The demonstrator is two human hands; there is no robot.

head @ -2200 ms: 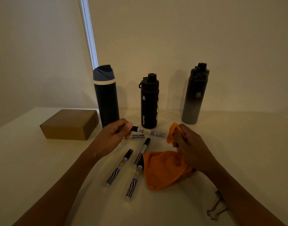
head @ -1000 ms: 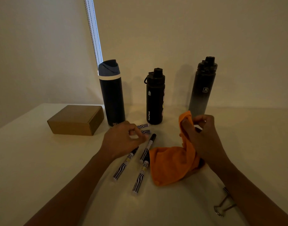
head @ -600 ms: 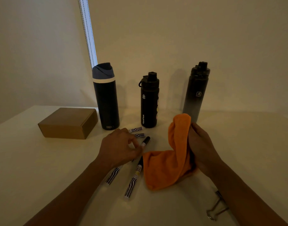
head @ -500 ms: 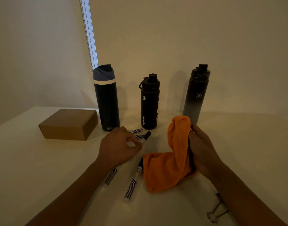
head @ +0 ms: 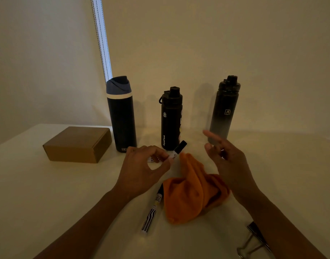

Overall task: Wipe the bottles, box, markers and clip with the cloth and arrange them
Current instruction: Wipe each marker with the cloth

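Dim warm light, soft shadows behind bottles (head: 171,118), wide-angle bowing

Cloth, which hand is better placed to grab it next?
Probably right. The right hand is open and empty beside the cloth; the left hand pinches a marker.

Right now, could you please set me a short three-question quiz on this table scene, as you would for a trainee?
1. True or false: the right hand grips the orange cloth.
2. Which bottle stands nearest the cardboard box? A: blue-lidded bottle; B: AquaFlask bottle; C: black-to-grey bottle.
3. Fill in: the left hand pinches a ____.
Key: 1 false, its fingers are spread and hold nothing. 2 A. 3 marker.
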